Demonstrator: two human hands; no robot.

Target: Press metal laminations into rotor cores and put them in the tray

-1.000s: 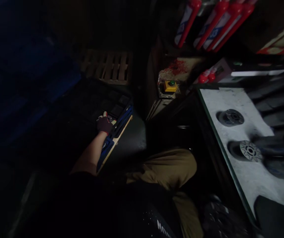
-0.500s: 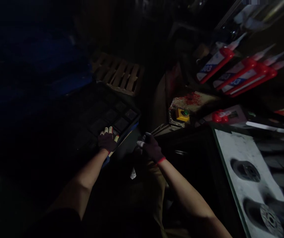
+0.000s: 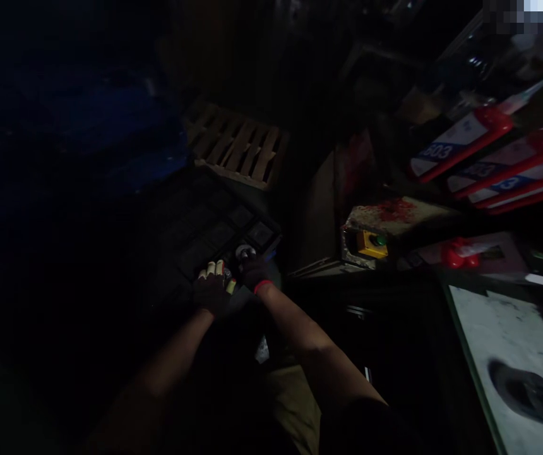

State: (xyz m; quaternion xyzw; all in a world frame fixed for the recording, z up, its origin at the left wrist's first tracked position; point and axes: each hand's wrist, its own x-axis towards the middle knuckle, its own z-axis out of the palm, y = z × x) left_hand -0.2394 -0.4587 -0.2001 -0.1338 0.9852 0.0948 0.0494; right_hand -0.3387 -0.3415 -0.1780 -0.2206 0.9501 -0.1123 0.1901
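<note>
A black tray with square compartments (image 3: 214,235) lies in front of me in dim light. My left hand (image 3: 211,287), in a dark glove with pale fingertips, is at its near edge, fingers curled. Something small and shiny (image 3: 227,274) shows between its thumb and forefinger; its shape is unclear. Close beside it, my right hand (image 3: 254,273) reaches over the tray's near right corner. A round metal part (image 3: 244,253) is at its fingertips, with the fingers closed about it, partly blurred.
A wooden pallet (image 3: 240,148) lies beyond the tray. To the right are a yellow switch box with a green button (image 3: 372,243), red-and-white bottles (image 3: 465,142), and a bench with a pale sheet (image 3: 484,335) bearing a dark round part (image 3: 531,395). Blue sheeting (image 3: 124,126) fills the left.
My right hand has moved left and forward from beside the tray to over it, bringing a round metal part into sight. My left hand stays at the tray's near edge. The view has shifted.
</note>
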